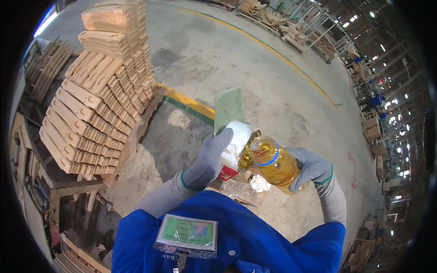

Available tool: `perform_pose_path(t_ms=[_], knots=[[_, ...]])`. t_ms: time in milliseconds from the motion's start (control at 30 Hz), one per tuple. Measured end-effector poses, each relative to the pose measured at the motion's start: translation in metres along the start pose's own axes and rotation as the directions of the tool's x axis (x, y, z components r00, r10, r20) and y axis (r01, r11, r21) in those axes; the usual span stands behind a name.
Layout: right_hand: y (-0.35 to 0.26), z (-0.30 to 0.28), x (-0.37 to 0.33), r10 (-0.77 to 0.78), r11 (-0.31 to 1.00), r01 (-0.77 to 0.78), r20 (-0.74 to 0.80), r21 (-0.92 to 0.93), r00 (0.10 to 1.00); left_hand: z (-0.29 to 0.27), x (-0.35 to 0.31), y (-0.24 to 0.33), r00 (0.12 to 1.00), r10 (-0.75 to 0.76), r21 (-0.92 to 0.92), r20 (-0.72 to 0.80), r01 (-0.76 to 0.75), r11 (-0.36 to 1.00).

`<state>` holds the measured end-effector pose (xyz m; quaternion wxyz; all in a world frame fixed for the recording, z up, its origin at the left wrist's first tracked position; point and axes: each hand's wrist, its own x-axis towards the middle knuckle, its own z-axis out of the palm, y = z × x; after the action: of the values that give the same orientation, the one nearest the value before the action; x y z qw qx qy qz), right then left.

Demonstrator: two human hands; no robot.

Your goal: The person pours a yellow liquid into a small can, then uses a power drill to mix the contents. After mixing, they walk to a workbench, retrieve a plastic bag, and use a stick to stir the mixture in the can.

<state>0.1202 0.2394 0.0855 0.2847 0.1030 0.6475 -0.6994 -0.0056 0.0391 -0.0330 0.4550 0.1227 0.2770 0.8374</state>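
Left of your hands rises the stack of wooden parts (98, 86). Your right hand (312, 168) grips the oil bottle (273, 164), tilted towards the white can (236, 143) your left hand (209, 159) grasps; hold both steady, mouths touching.

Bright, even light on concrete floor (282, 91), overhead lamps at upper right blown out as small glare spots. Soft shadow beside stacked wood parts (100, 104). Glare on clear bottle (273, 164) w/ yellow liquid. Strong fisheye: floor lines bend, black vignette all around the rim. Centre sharp, edges smeared, badge (187, 233) blurred.
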Motion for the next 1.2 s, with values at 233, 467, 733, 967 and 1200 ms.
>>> perform_pose_path(t_ms=[233,467,733,967,1200], knots=[[0.032,-0.066,0.010,-0.405,0.907,0.412,-0.096,0.085,0.909,-0.011,0.012,-0.005,0.909,0.391,0.729,0.144,-0.364,0.579],[0.116,-0.170,0.102,-0.462,0.868,0.484,-0.527,-0.106,0.713,-0.064,-0.029,-0.011,0.897,0.122,-0.229,-0.425,-0.237,0.944],[0.217,-0.206,0.234,-0.494,0.869,0.340,-0.615,-0.359,0.615,-0.062,-0.094,-0.033,0.637,0.212,-0.188,-0.741,-0.500,0.846],[0.260,-0.189,0.246,-0.442,0.897,0.393,-0.393,-0.204,0.806,-0.066,-0.155,-0.067,0.503,0.266,0.054,-0.822,-0.397,0.916],[0.267,-0.195,0.222,-0.465,0.855,0.124,-0.638,-0.504,0.614,-0.082,-0.268,-0.101,0.397,0.705,0.797,-0.587,0.127,0.591]])
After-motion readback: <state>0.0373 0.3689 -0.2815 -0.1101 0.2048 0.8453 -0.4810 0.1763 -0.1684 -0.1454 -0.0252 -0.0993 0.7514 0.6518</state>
